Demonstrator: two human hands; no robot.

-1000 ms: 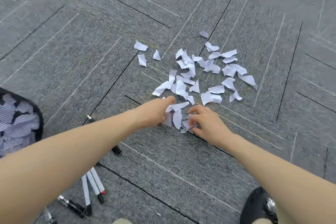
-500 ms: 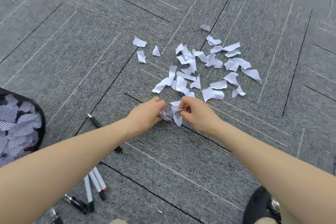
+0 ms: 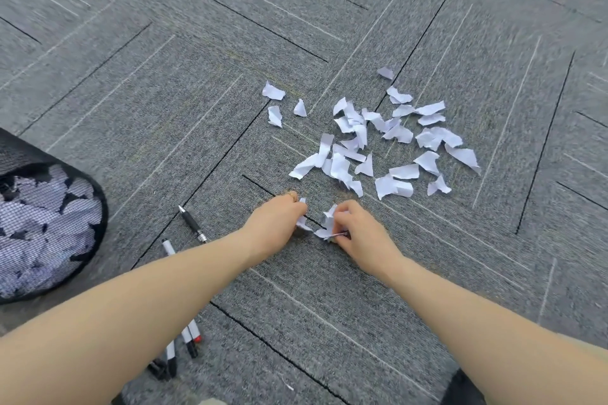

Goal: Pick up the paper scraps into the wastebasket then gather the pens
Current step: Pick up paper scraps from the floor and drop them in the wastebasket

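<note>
Even, soft daylight — blurred, bowed edges

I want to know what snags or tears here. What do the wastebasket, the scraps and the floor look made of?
Wastebasket: black see-through mesh, probably metal or plastic wire; scraps show through its wall.
Paper scraps: thin white matte paper, with ragged torn edges and creases.
Floor: grey carpet tiles, short matte pile with a speckled weave and dark seams.

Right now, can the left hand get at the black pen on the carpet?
Probably yes. The black pen lies bare on the carpet just left of the left hand, nothing between them. But that hand is already closed on paper scraps, so it would need emptying first.
</note>
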